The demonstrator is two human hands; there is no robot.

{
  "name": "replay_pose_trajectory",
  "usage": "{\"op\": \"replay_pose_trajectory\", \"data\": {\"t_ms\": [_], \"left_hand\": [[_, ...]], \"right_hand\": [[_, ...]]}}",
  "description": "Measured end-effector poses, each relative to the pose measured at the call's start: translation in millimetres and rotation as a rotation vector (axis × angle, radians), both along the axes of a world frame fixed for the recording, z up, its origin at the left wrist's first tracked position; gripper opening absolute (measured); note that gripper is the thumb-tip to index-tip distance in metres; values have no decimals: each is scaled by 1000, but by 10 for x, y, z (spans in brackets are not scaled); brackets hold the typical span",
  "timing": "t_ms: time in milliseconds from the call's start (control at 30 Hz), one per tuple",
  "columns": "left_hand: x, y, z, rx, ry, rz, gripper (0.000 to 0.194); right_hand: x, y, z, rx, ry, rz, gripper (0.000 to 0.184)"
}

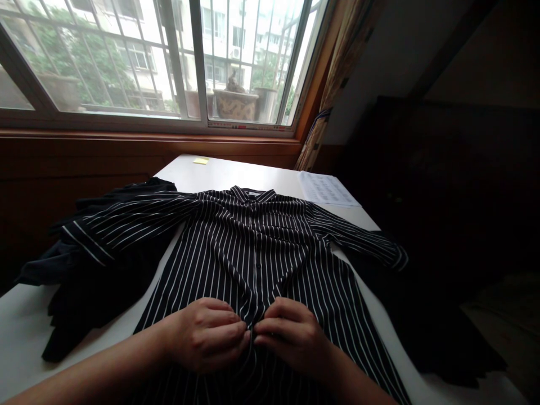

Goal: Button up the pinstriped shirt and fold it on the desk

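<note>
A black shirt with white stripes (278, 253) lies front up on the table, its collar at the far end and its sleeves spread to both sides. My left hand (211, 334) pinches the front placket low on the shirt. Close beside it, my right hand (291, 332) pinches the same strip of cloth from the other side. The cloth is drawn up into folds between my fingertips. Higher on the placket a button (258, 266) shows. Whether a button sits between my fingers is hidden.
Dark clothes (113, 292) are heaped at the left, and more dark cloth (405, 304) hangs over the right edge. Printed sheets (327, 188) and a yellow sticky note (201, 161) lie on the white table (240, 171). Behind it is a barred window (202, 62).
</note>
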State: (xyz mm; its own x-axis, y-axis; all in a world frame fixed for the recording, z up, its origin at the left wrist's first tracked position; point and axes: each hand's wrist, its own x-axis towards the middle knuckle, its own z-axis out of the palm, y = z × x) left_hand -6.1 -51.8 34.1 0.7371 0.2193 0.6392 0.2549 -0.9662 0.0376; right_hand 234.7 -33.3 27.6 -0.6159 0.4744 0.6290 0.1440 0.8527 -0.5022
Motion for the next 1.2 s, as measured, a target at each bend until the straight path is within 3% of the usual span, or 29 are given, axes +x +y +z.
{"op": "replay_pose_trajectory", "data": {"t_ms": [167,367,833,1200], "left_hand": [[-7,0,-18,-35,26,22,18],[-6,25,88,45,40,26,20],[9,20,112,-60,1,58,14],[-9,19,56,-88,4,63,12]], "right_hand": [[1,4,-15,-26,-4,8,13],[7,9,-26,-26,-3,5,13],[27,5,-6,-11,8,11,8],[10,-14,21,211,-35,-39,9]]}}
